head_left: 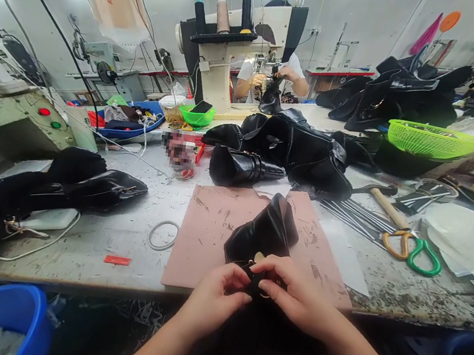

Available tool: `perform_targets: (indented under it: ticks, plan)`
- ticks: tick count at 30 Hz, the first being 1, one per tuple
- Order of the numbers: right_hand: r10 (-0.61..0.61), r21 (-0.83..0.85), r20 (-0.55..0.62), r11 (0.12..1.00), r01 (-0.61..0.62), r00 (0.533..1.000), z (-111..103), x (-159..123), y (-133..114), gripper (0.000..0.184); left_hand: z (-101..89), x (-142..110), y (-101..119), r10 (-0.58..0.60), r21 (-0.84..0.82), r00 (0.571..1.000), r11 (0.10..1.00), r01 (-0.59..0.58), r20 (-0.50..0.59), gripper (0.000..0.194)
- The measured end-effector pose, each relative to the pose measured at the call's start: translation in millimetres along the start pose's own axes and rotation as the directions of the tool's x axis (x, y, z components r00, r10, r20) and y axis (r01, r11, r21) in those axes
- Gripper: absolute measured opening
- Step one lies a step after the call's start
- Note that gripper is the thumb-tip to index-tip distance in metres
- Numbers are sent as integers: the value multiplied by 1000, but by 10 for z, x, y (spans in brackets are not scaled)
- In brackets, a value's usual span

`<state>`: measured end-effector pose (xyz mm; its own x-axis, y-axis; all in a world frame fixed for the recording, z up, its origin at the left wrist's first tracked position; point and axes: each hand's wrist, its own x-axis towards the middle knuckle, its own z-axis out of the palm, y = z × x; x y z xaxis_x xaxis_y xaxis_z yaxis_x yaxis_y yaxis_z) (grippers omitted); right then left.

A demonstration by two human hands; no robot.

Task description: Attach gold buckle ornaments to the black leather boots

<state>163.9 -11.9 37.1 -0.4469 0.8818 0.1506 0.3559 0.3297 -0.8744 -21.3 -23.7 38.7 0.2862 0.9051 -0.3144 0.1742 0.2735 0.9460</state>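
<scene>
A black leather boot upper (262,231) lies on a pink board (200,237), its near end at the board's front edge. My left hand (218,292) is closed, thumb and fingers pinching dark material at the near end of the upper. Close beside it, my right hand (291,291) is closed on the same near end, with thumb and forefinger together. Small gold-coloured metal pieces (259,257) show at the right fingertips. What exactly lies between the fingers is partly hidden by the hands and by dark material.
More black boot uppers (247,170) lie behind the board and at the left. Scissors (424,256), a hammer (389,208) and striped strips are at the right. A grey ring (162,234) lies left of the board. Beyond, a person works at a sewing machine (230,65).
</scene>
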Motion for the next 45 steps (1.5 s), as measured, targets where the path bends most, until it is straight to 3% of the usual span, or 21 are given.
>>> perform_targets:
  ticks: [7,11,16,20,25,27,30,31,33,36,38,40,42,44,45]
  plan:
    - [14,37,-65,999,-12,998,38,23,-26,31,71,27,-30,81,-25,995,996,-82,-56,12]
    - [51,78,-78,996,-45,996,54,43,-28,31,63,19,-46,35,-48,999,998,-36,-29,11]
    - [145,206,-160,972,-111,976,84,81,21,18,74,2,-32,52,39,999,998,-52,-9,18]
    - [204,336,-197,933,-129,959,139,85,43,18,58,16,8,92,130,995,987,-95,30,21]
    - [93,157,-325,987,-43,941,197,80,44,19,57,50,-33,87,157,995,983,-93,45,20]
    - [16,70,-439,997,16,898,145,77,34,17,68,48,-69,59,128,998,990,-60,11,20]
    - [-20,-20,-662,1000,9,750,-27,26,53,12,48,8,-97,27,101,999,995,-23,-31,21]
    - [-19,-41,-704,999,-13,710,-94,-8,79,11,20,-12,-95,59,136,997,989,-52,-47,21]
    - [-9,-64,-734,996,-56,679,-212,-97,168,12,-69,-36,-75,203,260,972,951,-167,-120,18]
    - [46,-66,-710,989,-131,703,-294,-238,337,14,-250,40,-30,419,415,864,864,-284,-281,23]
    - [90,-49,-672,985,-165,735,-281,-303,406,16,-344,188,-2,439,413,842,862,-296,-314,36]
    - [93,-52,-606,986,-157,790,-240,-331,413,16,-384,373,25,368,298,897,909,-292,-244,49]
    - [54,-86,-564,989,-124,824,-205,-333,375,16,-381,526,65,247,115,964,965,-235,-95,48]
    - [-5,-141,-555,986,-88,832,-200,-332,332,15,-375,599,136,177,-34,984,983,-178,-16,37]
    - [-38,-169,-569,983,-71,822,-210,-334,319,14,-382,599,187,182,-79,982,979,-186,-55,33]
